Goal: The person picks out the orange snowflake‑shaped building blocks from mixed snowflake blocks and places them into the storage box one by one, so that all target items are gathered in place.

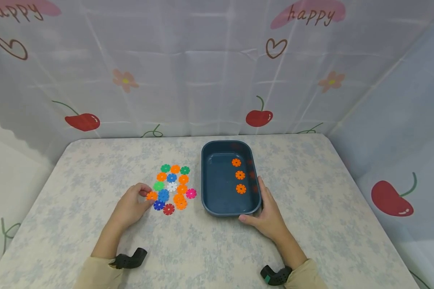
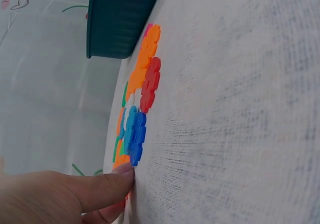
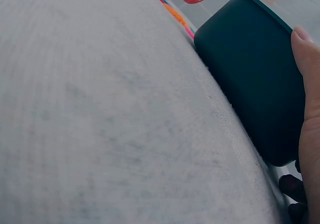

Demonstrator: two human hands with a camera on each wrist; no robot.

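Observation:
My left hand (image 1: 129,205) is at the left edge of a loose group of plastic snowflake discs. Between its thumb and forefinger it pinches an orange snowflake disc (image 1: 152,195), partly hidden by the fingers in the left wrist view. Right beside it lie a dark blue disc (image 1: 159,205) and light blue discs (image 1: 163,195). With my right hand (image 1: 269,218) I grip the near right corner of a dark blue plastic tub (image 1: 210,208), thumb at the front rim and fingers along the right wall. Inside the tub, three orange discs (image 1: 240,175) form a row near the right wall.
More discs in several colours lie on the patterned tablecloth (image 1: 188,249) left of the tub, including a red disc (image 1: 168,209), a pink disc (image 1: 191,193) and a white disc (image 1: 171,187). A printed curtain (image 1: 188,80) hangs behind the table.

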